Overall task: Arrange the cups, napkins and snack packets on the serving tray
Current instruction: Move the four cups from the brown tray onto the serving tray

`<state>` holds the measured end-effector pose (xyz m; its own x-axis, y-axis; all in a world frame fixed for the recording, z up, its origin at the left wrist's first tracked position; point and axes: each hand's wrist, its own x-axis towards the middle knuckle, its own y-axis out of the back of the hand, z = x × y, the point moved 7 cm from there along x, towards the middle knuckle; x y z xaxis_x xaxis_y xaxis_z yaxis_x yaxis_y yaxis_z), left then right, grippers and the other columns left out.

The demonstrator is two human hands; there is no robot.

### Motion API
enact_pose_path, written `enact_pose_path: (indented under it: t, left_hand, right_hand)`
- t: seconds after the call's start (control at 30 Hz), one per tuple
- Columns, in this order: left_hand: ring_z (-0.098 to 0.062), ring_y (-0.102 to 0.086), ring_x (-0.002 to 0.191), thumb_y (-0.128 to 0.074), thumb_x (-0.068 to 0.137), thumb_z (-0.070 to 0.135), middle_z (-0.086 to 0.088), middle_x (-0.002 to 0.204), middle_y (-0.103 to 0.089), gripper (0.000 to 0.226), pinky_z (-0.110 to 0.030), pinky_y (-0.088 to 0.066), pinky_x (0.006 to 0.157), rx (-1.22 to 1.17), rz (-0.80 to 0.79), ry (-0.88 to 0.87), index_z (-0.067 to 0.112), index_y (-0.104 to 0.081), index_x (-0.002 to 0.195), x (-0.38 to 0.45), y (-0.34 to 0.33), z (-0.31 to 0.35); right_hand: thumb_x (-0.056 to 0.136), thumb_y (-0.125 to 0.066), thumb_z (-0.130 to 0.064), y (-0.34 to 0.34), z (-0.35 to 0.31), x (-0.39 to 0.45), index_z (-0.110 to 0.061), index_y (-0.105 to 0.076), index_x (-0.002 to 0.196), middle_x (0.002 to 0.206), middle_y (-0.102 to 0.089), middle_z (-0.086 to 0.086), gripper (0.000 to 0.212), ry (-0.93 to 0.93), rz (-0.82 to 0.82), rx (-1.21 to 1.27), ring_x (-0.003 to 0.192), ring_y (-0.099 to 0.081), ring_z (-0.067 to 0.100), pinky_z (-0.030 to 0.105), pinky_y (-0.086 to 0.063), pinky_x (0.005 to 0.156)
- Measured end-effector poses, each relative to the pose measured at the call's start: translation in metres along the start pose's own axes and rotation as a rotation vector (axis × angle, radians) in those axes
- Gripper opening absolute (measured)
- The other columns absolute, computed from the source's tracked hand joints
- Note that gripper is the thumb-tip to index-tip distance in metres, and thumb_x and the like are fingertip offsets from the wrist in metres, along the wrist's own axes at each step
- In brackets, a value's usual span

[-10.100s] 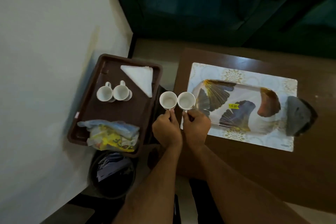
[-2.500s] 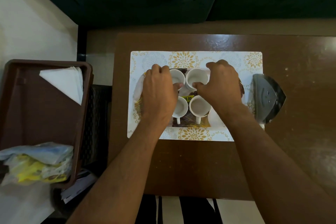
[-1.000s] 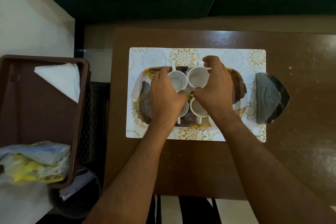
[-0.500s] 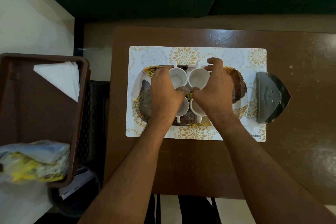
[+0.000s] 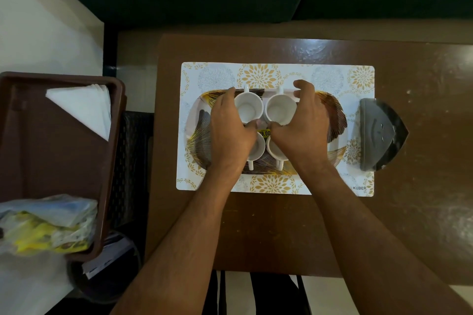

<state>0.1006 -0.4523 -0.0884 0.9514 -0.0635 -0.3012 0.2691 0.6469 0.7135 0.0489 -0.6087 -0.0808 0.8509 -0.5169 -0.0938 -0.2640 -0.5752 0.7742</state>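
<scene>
Cups, four in number and white, stand in a two-by-two block at the centre of the serving tray (image 5: 335, 120), an oblong tray with a dark-and-gold leaf print. The tray lies on a floral placemat (image 5: 258, 75) on the brown table (image 5: 422, 212).

Far left cup (image 5: 248, 109) and far right cup (image 5: 279, 111) sit upright and empty, with handles pointing to 12 o'clock. Near left cup (image 5: 258, 149) and near right cup (image 5: 273, 151) are partly covered by the hands; their handles point to 6 o'clock. A yellow price sticker (image 5: 264, 133) shows between the four cups.

Left hand (image 5: 230, 130) is curled round the far left cup from its 9 o'clock side, fingers on the outer wall and thumb at the cup's 6 o'clock edge. Right hand (image 5: 304, 128) mirrors this on the far right cup from the 3 o'clock side, with the forefinger raised off the rim at 12 o'clock. Both grips appear loose; whether the cups are lifted off the tray cannot be told.

A grey wedge-shaped holder (image 5: 381, 134) rests at the tray's 3 o'clock, overlapping the placemat edge.

At the table's 9 o'clock, well apart from the serving tray, stands a brown bin tray (image 5: 58, 156). It holds folded white napkins (image 5: 84, 107) at its far corner and a heap of snack packets (image 5: 43, 225) in yellow and clear wrap at its near end.
</scene>
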Motion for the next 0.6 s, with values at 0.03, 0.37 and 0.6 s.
enact_pose_path:
  t: [0.03,0.37,0.6]
  left_hand:
    - [-0.020,-0.051,0.141,-0.089,0.083,0.025,-0.001,0.150,-0.057,0.079,-0.034,-0.043,0.113,-0.011,0.016,0.010,0.015,-0.049,0.150,-0.003,0.002,-0.002]
    - [-0.022,-0.053,0.133,-0.086,0.074,0.032,-0.003,0.139,-0.060,0.080,-0.044,-0.049,0.109,-0.026,0.009,0.041,0.013,-0.051,0.144,-0.058,-0.006,-0.026]
    - [-0.023,-0.059,0.122,-0.089,0.073,0.022,-0.005,0.130,-0.062,0.071,-0.034,-0.052,0.097,-0.011,-0.046,-0.002,0.011,-0.057,0.136,-0.063,-0.013,-0.028]
  right_hand:
    - [0.071,-0.083,-0.023,0.001,0.001,-0.003,-0.007,-0.044,0.143,0.131,-0.062,0.013,0.084,-0.013,-0.003,-0.002,0.116,-0.061,0.031,0.037,-0.048,0.089]
    - [0.070,-0.069,-0.030,0.006,0.009,-0.059,-0.004,-0.049,0.137,0.128,-0.056,0.012,0.075,-0.091,-0.026,0.001,0.121,-0.052,0.029,0.029,-0.036,0.097]
    - [0.067,-0.079,-0.018,-0.005,0.021,-0.069,-0.006,-0.050,0.139,0.126,-0.059,0.011,0.078,-0.115,-0.077,-0.025,0.119,-0.055,0.030,0.027,-0.036,0.091]
